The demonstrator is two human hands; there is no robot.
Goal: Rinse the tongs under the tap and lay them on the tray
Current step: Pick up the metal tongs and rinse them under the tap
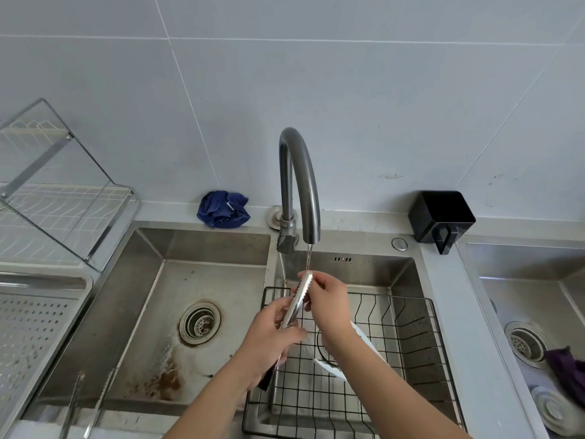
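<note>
The rinsing is under way and the laying down is all still to come, by my reading: water runs in a thin stream from the tap (299, 185) at twelve o'clock onto the upper end of the tongs (297, 301), which are held over the middle sink (411, 274) and not yet anywhere near the tray (38, 327). That tray, the perforated steel one, lies far off at nine o'clock, and from here I see nothing on its visible part, so the carry across and the set-down remain. Largest of the holders is the left sink (142, 280) at about eight o'clock; its basin holds only a drain strainer (200, 323) and rusty brown staining, with a second pair of tongs (85, 403) resting on its near rim at seven o'clock. The middle sink carries a black wire basket (405, 343), and in it a white dish (332, 367) shows partly beneath the wrists. A third basin at three o'clock holds a purple cloth (566, 365) and a white round thing I cannot name. A wire dish rack (63, 201) stands at ten o'clock, with no dishes in it that I can make out. On the desk behind, a blue cloth (223, 209) is bunched by the tap, and a black box (441, 217) sits at two o'clock. The left hand (269, 340) is clamped round the lower handle of the tongs; the right hand (327, 299) pinches them near the top, just under the stream.
</note>
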